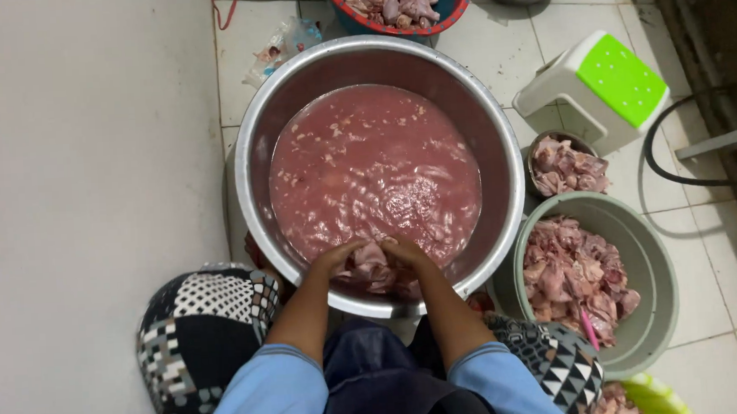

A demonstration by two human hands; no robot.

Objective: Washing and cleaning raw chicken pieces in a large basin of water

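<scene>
- left hand (340, 255) and right hand (402, 249): both closed around one piece of raw meat (370, 264), at the near edge of the metal basin (251, 129).
- basin holds cloudy red water (366, 165).
- judged progress: partway; the green tub (653, 259) beside it already holds many pieces.

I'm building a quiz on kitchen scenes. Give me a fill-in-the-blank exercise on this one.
1. Both hands, left hand and right hand, hold a piece of raw meat over the ____ water.
2. The water fills a large ____ basin.
3. The green tub holds raw ____.
4. The stool has a ____ top.

Missing: reddish; metal; meat; green
</scene>
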